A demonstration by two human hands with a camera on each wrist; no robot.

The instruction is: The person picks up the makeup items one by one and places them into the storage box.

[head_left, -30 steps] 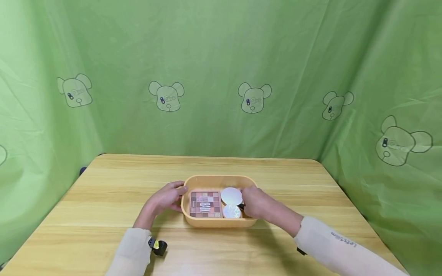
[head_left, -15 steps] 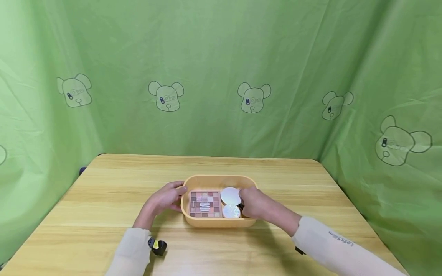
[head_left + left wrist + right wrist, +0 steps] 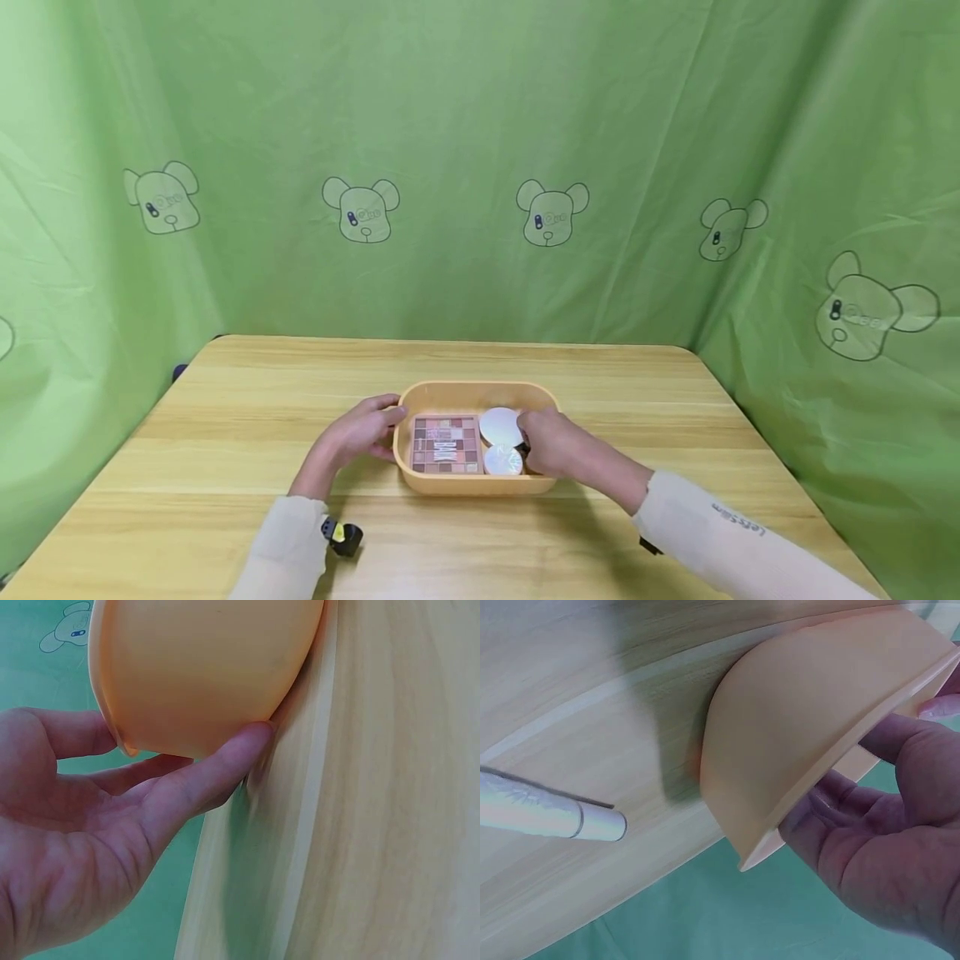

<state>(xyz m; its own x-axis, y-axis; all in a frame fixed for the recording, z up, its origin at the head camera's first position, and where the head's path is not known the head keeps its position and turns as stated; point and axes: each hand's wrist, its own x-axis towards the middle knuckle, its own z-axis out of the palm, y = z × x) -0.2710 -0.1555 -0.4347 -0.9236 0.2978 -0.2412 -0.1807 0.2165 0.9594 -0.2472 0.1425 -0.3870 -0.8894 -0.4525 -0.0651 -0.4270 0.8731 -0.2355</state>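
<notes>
one left hand (image 3: 363, 430) spread against basket (image 3: 478, 486), right hand (image 3: 553, 443) inside (grip hidden)

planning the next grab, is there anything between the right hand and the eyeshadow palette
Yes: inside the orange bin, the larger round white compact and smaller round white compact lie between the right hand and the eyeshadow palette, the smaller nearer the person.
</notes>
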